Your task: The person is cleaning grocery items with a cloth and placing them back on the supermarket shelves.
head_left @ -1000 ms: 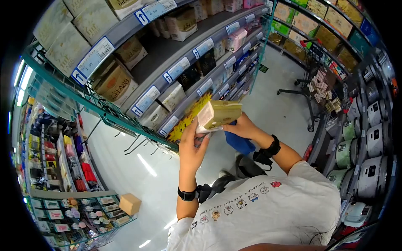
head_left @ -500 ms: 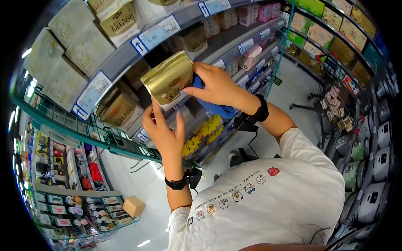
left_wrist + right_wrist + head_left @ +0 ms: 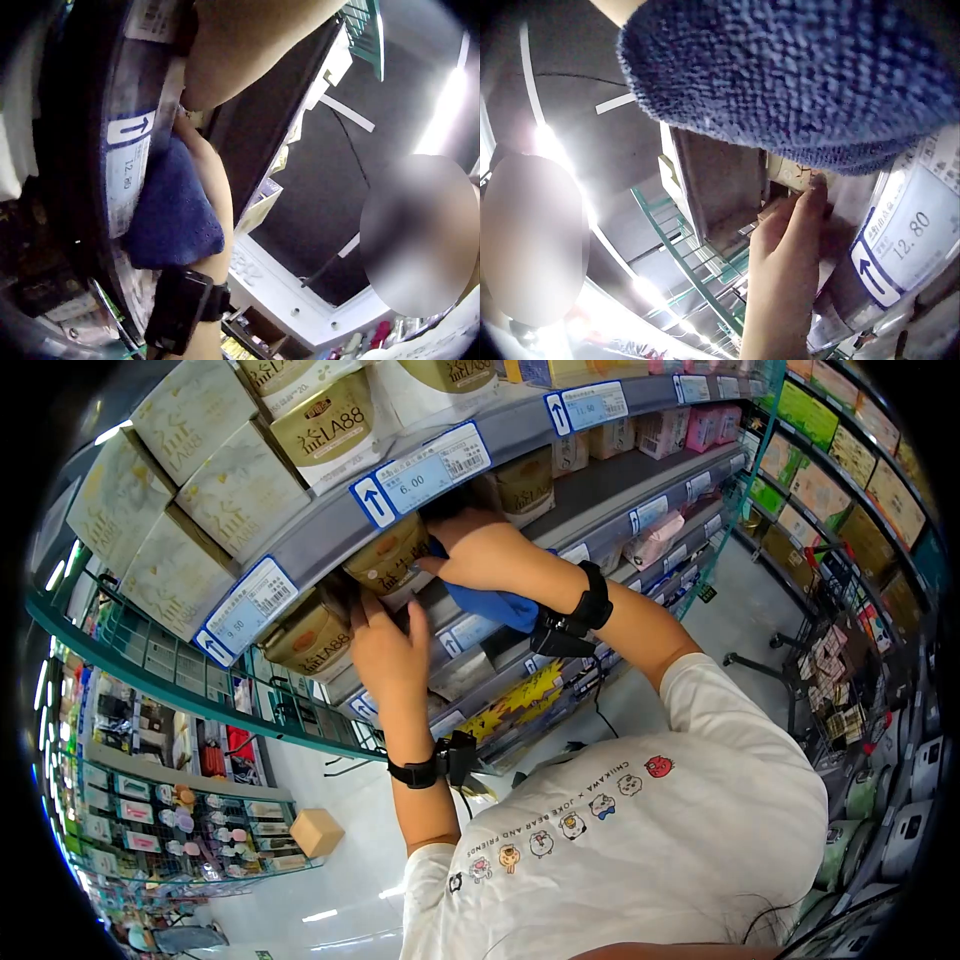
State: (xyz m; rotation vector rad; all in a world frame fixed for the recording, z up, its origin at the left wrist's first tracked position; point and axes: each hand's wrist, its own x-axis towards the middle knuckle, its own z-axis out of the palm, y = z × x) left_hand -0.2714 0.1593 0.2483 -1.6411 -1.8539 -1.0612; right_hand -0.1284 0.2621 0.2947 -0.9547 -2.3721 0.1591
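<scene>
A gold-and-white soft pack [image 3: 388, 556] with dark lettering sits in the shelf opening below the 6.00 price label, between both hands. My left hand [image 3: 390, 650] reaches up to its lower left corner, fingers extended and thumb apart. At the pack's right side is my right hand [image 3: 485, 548], thumb across the front edge; its other fingers are hidden in the shelf's shadow. A blue cloth [image 3: 492, 602] hangs from under the right palm, where that hand grips it. In the right wrist view the left fingertips touch the pack [image 3: 789, 174], while the cloth [image 3: 795, 82] covers much of the picture.
A similar gold pack [image 3: 312, 638] stands left of the hands, another [image 3: 522, 488] to the right. Pale boxes [image 3: 240, 490] are stacked on the shelf above. The shelf's label rail [image 3: 330, 525] runs just over the hands. A loaded cart [image 3: 835, 690] stands at right.
The gold pack, tilted in both hands before the body a second ago, has moved up and forward into the shelf opening. Both arms have reached forward with it, the cloth still in the right hand.
</scene>
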